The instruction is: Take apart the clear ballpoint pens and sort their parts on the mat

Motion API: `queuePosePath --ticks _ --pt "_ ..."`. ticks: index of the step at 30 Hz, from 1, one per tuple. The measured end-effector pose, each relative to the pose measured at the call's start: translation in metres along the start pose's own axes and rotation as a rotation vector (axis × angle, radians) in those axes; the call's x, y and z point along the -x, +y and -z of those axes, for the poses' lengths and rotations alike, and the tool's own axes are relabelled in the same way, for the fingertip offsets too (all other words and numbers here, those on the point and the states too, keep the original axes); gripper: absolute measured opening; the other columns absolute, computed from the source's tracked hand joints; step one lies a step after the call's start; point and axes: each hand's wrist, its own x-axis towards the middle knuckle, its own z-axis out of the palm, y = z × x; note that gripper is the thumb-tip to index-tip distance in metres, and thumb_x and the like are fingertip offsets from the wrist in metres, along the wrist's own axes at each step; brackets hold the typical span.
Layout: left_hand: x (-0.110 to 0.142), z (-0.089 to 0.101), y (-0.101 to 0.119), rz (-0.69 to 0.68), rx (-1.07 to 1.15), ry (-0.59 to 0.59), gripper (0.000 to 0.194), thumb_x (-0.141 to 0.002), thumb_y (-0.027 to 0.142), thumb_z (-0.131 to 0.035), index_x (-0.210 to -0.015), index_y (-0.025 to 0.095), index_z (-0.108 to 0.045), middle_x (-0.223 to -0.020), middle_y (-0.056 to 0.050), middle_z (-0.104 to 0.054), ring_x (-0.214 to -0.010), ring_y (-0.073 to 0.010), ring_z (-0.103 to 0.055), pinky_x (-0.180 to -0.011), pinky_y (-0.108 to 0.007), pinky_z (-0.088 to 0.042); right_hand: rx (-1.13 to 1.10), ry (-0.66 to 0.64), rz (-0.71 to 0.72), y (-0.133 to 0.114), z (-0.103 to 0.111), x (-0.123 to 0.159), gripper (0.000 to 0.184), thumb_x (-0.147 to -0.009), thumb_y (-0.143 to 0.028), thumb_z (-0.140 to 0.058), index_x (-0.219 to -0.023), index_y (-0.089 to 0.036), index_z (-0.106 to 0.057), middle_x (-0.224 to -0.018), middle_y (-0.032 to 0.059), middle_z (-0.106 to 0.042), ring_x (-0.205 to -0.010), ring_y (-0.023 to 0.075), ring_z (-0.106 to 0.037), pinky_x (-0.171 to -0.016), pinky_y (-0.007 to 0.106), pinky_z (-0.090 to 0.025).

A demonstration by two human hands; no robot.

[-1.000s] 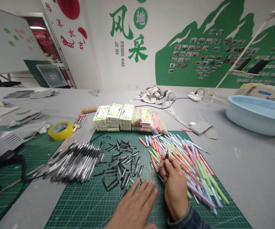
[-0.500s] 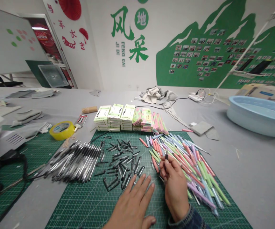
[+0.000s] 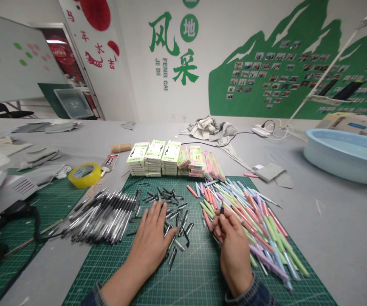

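Observation:
My left hand (image 3: 151, 238) lies flat with its fingers stretched out over the loose black pen caps (image 3: 182, 229) scattered mid-mat. Several caps are hidden beneath it. My right hand (image 3: 233, 246) is closed around a pen (image 3: 222, 209), whose dark grip and tip poke up above the thumb; the rest of it is hidden in the fist. Beside that hand spreads a heap of pastel pens (image 3: 260, 216) in pink, green, blue and purple. Left of the caps is a pile of clear pens with black grips (image 3: 110, 216).
Stacked small boxes (image 3: 154, 158) line the back edge of the green cutting mat (image 3: 199, 272). Yellow tape (image 3: 84, 175) and a glue tube (image 3: 109, 162) lie at left. A blue basin (image 3: 345, 157) stands at right, and crumpled cloth (image 3: 207, 127) lies at the back.
My left hand has moved left and forward, from the bare mat onto the black caps, and some caps have shifted. My right hand keeps its place with the pen.

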Motion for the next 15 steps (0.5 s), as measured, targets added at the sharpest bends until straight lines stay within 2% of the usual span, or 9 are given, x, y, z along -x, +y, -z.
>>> queuePosePath --ticks 4,10,15 --pt "0.007 -0.006 0.004 -0.023 0.004 -0.016 0.064 -0.091 0.05 -0.034 -0.145 0.017 -0.024 -0.151 -0.01 -0.027 -0.14 -0.0249 -0.019 -0.112 -0.049 -0.025 -0.002 0.005 -0.008 -0.001 0.0 0.0 0.017 -0.081 -0.033 -0.06 -0.088 -0.018 -0.06 -0.066 -0.0018 -0.054 -0.053 0.0083 -0.037 -0.047 0.019 -0.027" --pt "0.012 0.001 0.016 -0.052 0.014 -0.016 0.061 -0.092 0.047 -0.034 -0.145 0.017 -0.025 -0.151 -0.01 -0.028 -0.14 -0.0235 -0.02 -0.112 -0.049 -0.024 -0.006 -0.001 -0.01 -0.001 0.0 0.001 0.017 -0.082 -0.034 -0.06 -0.089 -0.018 -0.06 -0.067 -0.0016 -0.054 -0.054 0.0084 -0.037 -0.048 0.019 -0.028" --pt "-0.005 0.001 -0.002 0.053 0.007 0.019 0.06 -0.093 0.046 -0.031 -0.145 0.015 -0.026 -0.152 -0.01 -0.027 -0.14 -0.0236 -0.02 -0.113 -0.048 -0.023 0.006 0.001 -0.014 -0.001 0.0 0.001 0.018 -0.082 -0.035 -0.059 -0.089 -0.018 -0.06 -0.067 -0.0015 -0.055 -0.053 0.0087 -0.037 -0.048 0.02 -0.027"
